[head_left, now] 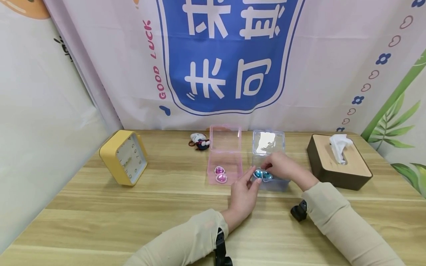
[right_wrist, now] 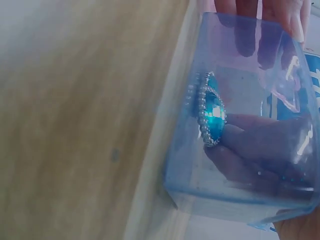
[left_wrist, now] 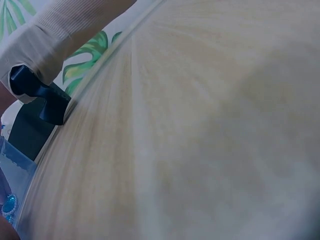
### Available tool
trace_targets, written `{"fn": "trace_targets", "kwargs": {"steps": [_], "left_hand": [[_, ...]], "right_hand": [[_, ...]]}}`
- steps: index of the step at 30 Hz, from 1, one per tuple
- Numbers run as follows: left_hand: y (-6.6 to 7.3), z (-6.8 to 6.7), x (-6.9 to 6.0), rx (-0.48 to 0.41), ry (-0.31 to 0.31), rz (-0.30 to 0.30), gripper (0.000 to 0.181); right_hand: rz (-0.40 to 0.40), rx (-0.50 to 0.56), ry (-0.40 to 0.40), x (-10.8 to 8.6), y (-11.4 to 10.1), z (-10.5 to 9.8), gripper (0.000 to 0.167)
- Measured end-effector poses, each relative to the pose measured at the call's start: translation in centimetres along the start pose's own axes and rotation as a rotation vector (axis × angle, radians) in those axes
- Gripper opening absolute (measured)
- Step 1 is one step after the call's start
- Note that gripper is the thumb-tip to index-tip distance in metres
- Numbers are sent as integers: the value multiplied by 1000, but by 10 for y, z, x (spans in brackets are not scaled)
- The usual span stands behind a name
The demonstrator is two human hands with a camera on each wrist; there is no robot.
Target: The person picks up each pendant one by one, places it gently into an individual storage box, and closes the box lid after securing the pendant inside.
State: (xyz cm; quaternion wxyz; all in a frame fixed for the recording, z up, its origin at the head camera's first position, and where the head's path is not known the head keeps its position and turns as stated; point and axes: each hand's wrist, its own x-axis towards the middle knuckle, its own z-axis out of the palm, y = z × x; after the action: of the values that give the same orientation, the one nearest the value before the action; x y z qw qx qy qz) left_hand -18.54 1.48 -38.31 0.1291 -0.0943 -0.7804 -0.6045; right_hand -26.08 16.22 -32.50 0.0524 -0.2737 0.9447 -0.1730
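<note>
A clear blue box (head_left: pixel 274 185) stands with its lid up. Two blue heart gems with beaded rims (head_left: pixel 259 173) lie side by side in it, and one gem (right_wrist: pixel 215 117) shows through the wall in the right wrist view. My right hand (head_left: pixel 283 167) reaches into the box from the right, pinching a blue gem at its edge with the fingertips. My left hand (head_left: pixel 243 195) holds the box's left side, thumb near the front corner. In the left wrist view only a sliver of the box (left_wrist: pixel 17 167) and gems (left_wrist: pixel 9 205) shows at the left edge.
Left of the blue box is an open pink box (head_left: pixel 233 168) with two pink heart gems (head_left: pixel 221 178). A small figure (head_left: pixel 200 141) lies behind it. A yellow clock (head_left: pixel 118 159) stands at left, a tissue box (head_left: pixel 339 170) at right.
</note>
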Motion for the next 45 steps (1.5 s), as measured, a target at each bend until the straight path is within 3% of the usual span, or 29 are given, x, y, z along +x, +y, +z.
{"fn": "trace_targets", "kwargs": {"steps": [13,19,26,33,45], "left_hand": [[2,0,0,2,5,-3,42],[1,0,0,3,7,-4,42],[1,0,1,3,0,1,42],[1,0,1,4,-12,-32,44],[-1,1,1,-13,-15,-53,44]], "right_hand": [[-25,-16,39,-1,-1,0,13],[-33,59,89,-6,2,-2,16],[-15,182,217,-17,5,-16,21],[72,234,350,-31,13,-24,24],[299,434,432,-43,35,-16,32]]}}
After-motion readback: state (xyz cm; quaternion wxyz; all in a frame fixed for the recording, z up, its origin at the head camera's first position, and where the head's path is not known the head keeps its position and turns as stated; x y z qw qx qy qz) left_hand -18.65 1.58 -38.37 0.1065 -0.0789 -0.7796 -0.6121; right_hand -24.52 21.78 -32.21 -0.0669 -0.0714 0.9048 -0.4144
